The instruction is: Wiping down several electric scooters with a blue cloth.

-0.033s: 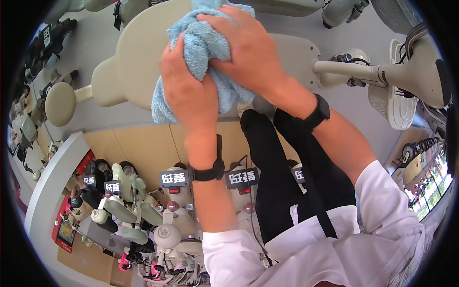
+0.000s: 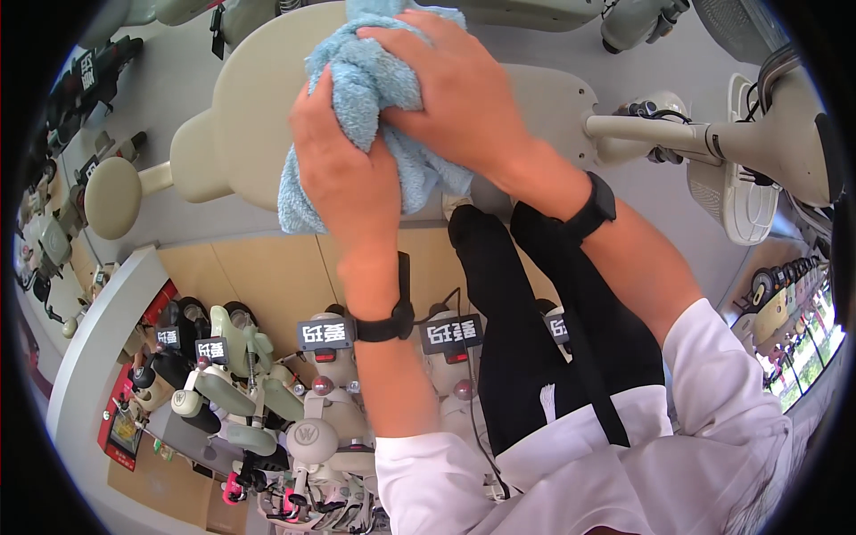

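Gripping nubby blue cloth [image 2: 357, 107]: left hand [image 2: 348, 174], right hand [image 2: 465, 96], fingers [image 2: 321, 102] curled into folds; dark oblong plates [image 2: 325, 333], white characters [image 2: 446, 333].

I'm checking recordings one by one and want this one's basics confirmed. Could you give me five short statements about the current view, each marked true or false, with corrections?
1. The left hand and the right hand both grip the same light-blue cloth. True.
2. The cloth is spread out flat and smooth. False: it is bunched and folded under the fingers.
3. Each wrist wears a black band. True.
4. The sleeves are dark red. False: the sleeves are white.
5. In the picture, the cloth overlaps the cream-coloured seat. True.
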`<state>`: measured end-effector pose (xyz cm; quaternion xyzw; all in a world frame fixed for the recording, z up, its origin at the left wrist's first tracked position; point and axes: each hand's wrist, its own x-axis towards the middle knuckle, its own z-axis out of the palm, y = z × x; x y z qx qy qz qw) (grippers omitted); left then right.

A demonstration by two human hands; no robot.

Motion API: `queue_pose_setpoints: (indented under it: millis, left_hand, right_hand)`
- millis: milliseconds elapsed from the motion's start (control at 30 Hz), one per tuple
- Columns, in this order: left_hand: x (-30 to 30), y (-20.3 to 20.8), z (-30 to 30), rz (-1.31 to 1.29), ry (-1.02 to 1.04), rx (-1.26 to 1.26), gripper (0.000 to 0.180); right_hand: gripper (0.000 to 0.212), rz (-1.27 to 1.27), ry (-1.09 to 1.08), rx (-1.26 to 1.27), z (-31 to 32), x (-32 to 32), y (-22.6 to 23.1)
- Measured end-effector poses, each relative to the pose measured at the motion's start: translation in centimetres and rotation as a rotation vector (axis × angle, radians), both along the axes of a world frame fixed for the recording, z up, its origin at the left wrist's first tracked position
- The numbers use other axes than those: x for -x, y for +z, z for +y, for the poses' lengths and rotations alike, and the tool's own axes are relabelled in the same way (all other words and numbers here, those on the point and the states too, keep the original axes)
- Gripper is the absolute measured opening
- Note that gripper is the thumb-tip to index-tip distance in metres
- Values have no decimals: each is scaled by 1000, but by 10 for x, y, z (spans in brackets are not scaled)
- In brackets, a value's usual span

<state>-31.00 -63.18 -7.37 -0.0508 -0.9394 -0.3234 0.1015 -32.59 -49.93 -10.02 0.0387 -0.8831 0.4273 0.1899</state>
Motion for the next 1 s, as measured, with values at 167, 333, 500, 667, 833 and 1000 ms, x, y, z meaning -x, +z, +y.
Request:
queue_pose_setpoints:
  millis: [167, 333, 500, 667, 833, 1000]
  left_hand:
    - [35, -10, 10, 32, 18, 44, 46]
    - [36, -19, 9, 55, 44, 56, 43]
    - [38, -20, 7, 48, 50, 33, 42]
    - [32, -16, 13, 33, 37, 29, 43]
    - [-9, -12, 33, 129, -99, 13, 51]
    - [-101, -54, 85, 227, -317, -87, 43]
  right_hand:
    - [49, -190, 4, 42, 2, 40, -8]
    - [45, -79, -29, 45, 5, 39, -13]
    - [46, -78, -43, 54, 5, 39, -12]
    - [47, -91, 9, 74, 13, 31, -13]
    - [56, 28, -24, 208, 41, -27, -20]
    - [79, -248, 145, 346, 118, -131, -54]
